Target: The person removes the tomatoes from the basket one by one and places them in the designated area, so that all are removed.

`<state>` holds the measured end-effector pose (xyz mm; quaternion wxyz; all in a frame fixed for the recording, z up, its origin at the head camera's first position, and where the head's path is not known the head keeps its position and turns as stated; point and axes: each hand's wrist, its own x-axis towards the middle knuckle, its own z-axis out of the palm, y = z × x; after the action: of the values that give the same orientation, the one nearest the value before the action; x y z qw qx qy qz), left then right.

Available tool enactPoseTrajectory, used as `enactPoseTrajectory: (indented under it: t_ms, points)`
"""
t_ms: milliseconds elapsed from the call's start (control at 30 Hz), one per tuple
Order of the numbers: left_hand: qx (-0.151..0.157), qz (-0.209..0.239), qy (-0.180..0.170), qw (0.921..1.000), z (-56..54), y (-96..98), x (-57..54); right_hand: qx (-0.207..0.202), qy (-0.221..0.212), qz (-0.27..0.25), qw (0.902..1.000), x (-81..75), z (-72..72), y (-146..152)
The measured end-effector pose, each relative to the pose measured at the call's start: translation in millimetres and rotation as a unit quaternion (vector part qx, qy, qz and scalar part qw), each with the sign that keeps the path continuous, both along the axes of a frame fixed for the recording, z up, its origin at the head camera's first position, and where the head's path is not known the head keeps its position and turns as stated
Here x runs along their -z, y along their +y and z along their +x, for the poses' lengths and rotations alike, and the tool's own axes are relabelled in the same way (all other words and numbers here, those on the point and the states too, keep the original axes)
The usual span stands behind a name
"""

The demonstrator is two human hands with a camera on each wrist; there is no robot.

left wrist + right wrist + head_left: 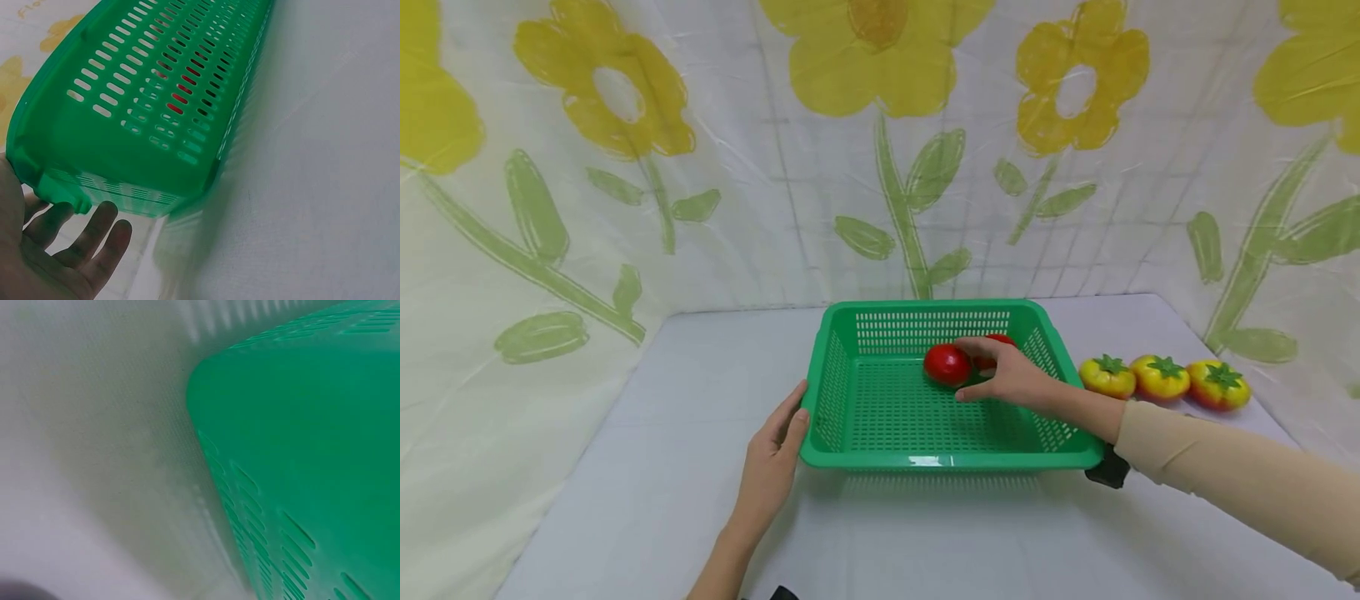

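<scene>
A green plastic basket (951,461) with slotted walls stands on the white table. My left hand (778,437) holds its left rim. In the left wrist view, fingers (94,234) of that hand sit under the rim's lip, with the last ones loose. Inside the basket, right of its middle, lies a smooth red round fruit (946,365). Another red fruit (1002,339) is partly hidden behind my right hand (1011,375). The right hand reaches over the basket's right wall, thumb and forefinger spread apart, fingertips close to the first fruit. Whether they touch it, I cannot tell.
Three yellow-and-red fruits (1161,377) with green leafy tops line up right of the basket. A white curtain (760,242) printed with yellow flowers hangs behind the table. The right wrist view shows the basket's outer corner (300,437) close up above the tabletop (94,456).
</scene>
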<state>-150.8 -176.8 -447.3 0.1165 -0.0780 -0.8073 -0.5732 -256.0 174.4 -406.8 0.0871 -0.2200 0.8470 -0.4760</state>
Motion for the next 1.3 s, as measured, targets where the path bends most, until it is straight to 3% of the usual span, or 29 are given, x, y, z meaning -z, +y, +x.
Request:
enactPoseTrajectory:
  t_ms: [167,500,833,1300]
  points:
    - [0.000,0.001,0.002,1.0000,0.6,0.3,-1.3,-0.011,0.035,0.012,0.9992,1.5,1.4,-1]
    - [-0.005,-0.009,0.007,0.9999,-0.1,0.6,1.2,-0.084,0.067,0.001,0.9942,8.1,1.8,-3]
    - [-0.007,-0.012,0.008,0.9999,-1.5,1.3,2.1,-0.087,0.066,0.000,0.9941,9.9,2.0,-2]
    - [-0.005,-0.012,0.012,0.9999,-0.7,0.8,1.8,-0.073,0.099,0.044,0.9915,10.0,8.5,-6]
